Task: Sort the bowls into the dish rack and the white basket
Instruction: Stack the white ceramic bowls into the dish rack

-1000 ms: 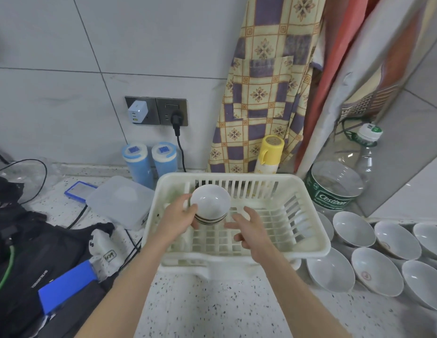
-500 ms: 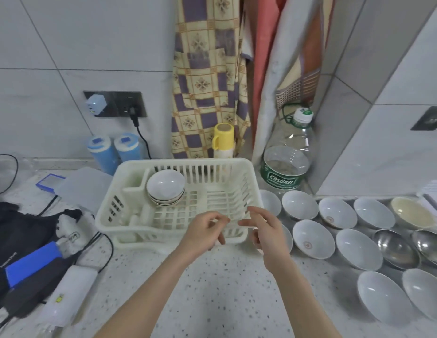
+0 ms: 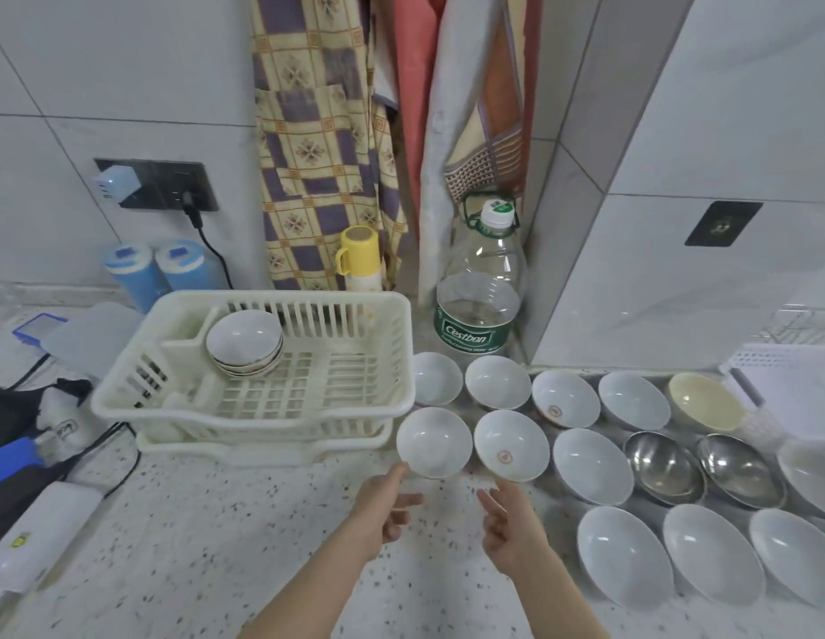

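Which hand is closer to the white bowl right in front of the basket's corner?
Left. The left hand reaches up with its thumb at the near rim of the white bowl. The right hand sits lower and to the right, nearer the bowl with the red mark.

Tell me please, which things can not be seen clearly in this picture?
- Stacked bowls in the basket, head view: the top bowl hides the count.
- Bowl at the right edge: cut off.
- Dish rack far right: cut off by the edge.
- Left hand thumb near the bowl: contact unclear, blurred.
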The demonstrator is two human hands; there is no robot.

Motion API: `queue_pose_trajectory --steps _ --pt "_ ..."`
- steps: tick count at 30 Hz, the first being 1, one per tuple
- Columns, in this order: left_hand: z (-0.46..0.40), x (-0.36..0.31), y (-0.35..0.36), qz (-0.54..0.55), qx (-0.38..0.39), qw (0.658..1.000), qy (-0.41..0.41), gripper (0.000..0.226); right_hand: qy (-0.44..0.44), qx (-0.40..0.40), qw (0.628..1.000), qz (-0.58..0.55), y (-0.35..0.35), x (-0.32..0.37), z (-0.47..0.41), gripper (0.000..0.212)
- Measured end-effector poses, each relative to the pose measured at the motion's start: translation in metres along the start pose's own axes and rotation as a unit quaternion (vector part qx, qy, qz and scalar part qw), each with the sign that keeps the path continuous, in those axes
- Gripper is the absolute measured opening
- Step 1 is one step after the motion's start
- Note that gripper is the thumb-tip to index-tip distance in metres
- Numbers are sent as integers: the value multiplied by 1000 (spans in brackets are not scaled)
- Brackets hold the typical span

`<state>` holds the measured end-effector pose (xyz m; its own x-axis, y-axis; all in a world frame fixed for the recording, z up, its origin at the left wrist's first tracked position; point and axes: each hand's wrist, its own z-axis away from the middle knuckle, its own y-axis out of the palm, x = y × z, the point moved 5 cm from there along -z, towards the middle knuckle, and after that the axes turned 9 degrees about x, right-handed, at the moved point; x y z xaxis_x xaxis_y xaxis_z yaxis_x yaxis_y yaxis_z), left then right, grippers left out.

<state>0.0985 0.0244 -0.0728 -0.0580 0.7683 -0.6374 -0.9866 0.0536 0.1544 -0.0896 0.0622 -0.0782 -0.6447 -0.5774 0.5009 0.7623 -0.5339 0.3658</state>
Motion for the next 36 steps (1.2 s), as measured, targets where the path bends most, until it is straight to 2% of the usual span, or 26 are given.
queue_pose_trajectory --steps 4,9,13,22,29,36 --pt "-15 2 10 32 -5 999 4 23 -3 -42 999 12 -16 12 -11 31" --pt "-32 7 16 36 -21 999 11 16 -12 -46 998 38 -20 23 -17 29" --pt "-40 9 20 54 -4 998 22 7 -15 -50 996 65 -22 30 -17 28" --pt "-45 14 22 102 15 993 51 20 -28 -49 994 90 -31 39 -22 24" --pt "-27 23 -8 48 6 997 54 26 -29 -31 995 88 -41 28 -9 17" --pt "8 18 -29 -10 36 996 78 29 -100 18 989 108 -14 43 18 10"
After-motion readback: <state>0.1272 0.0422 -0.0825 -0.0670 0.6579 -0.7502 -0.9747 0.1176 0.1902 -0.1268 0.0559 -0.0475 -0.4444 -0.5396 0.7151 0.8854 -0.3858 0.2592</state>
